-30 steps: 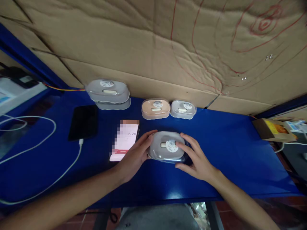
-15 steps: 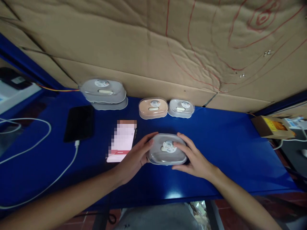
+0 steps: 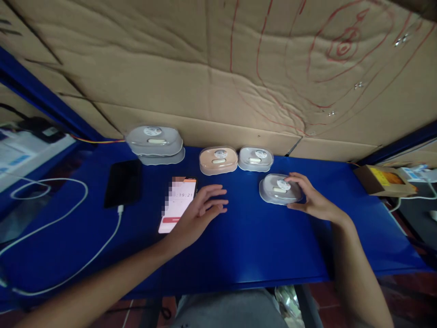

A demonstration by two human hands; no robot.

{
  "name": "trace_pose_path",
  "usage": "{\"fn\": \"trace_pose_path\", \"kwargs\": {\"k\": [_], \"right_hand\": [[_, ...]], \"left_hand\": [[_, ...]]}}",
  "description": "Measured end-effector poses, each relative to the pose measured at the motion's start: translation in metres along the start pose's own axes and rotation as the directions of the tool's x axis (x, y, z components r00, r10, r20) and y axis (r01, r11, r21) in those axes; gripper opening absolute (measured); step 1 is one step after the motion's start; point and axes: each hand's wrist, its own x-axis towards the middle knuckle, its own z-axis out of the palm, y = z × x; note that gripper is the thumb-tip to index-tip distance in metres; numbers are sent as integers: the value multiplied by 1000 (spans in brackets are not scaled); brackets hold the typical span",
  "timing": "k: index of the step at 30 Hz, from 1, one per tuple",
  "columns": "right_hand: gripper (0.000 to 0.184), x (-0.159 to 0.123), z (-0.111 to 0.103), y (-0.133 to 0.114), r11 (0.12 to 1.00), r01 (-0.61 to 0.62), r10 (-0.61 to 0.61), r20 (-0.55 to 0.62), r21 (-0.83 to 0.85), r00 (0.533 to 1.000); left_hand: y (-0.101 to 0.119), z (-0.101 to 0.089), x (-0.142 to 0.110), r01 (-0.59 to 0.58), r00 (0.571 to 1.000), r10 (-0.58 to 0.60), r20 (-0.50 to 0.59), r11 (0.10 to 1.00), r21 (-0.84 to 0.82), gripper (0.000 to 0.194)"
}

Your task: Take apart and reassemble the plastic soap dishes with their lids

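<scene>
Grey box (image 3: pixel 273 195) (label (image 3: pixel 283 184) uppermost) in right hand (image 3: pixel 314 202).

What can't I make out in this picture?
Head view: print on the label of the grey clear-lidded box, too small to read.
Head view: phone, screen's upper left pixelated, lower right behind the left hand.
Head view: lower stacked box, its top hidden by the upper box.

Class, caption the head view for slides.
Right hand holds a grey lidded box at a blue table; left hand empty.
</scene>
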Motion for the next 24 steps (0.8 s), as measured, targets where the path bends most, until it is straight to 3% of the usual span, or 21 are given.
{"fn": "trace_pose_path", "kwargs": {"k": [2,4,7,10,12,15,19,24], "right_hand": [[72,-2,-7,22,999,-11,9,-57,-30,998],[72,-3,-12,41,997,-29,19,-142,-72,990],[83,-1,-13,63,981,-156,108,-340,-115,934],[101,4,-8,76,961,-274,224,-511,-24,830],[105,9,-1,80,955,-294,267,-571,46,776],[103,19,12,81,954,-285,282,-614,97,737],[91,33,29,78,968,-207,251,-613,143,749],[78,42,39,73,976,-116,204,-584,185,785]], "left_hand": [[2,-6,6,-201,976,215,-26,945,259,40],[6,-11,14,-330,919,394,10,757,564,43],[11,-18,35,-356,861,496,115,424,833,45],[16,-24,65,-273,870,473,137,232,934,54],[20,-29,86,-166,918,389,79,197,966,67],[26,-37,110,-88,967,254,25,239,967,79],[29,-46,121,-64,975,222,4,266,962,86],[29,-57,123,-98,983,175,53,260,960,84]]}}
